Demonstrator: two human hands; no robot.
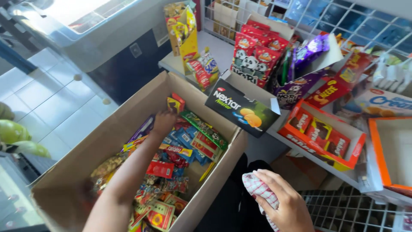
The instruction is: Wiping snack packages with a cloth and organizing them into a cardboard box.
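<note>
Shop shelf, upper right, crowded with snack boxes. Cardboard box, lower left: left hand among snack packets, fingers' grip hidden. Right hand, bottom centre, fingers closed on checked cloth.

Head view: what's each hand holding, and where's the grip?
Right hand grips a red-and-white checked cloth, bunched at its middle. Left hand reaches among snack packets in the cardboard box; whether it grips one cannot be told.
</note>
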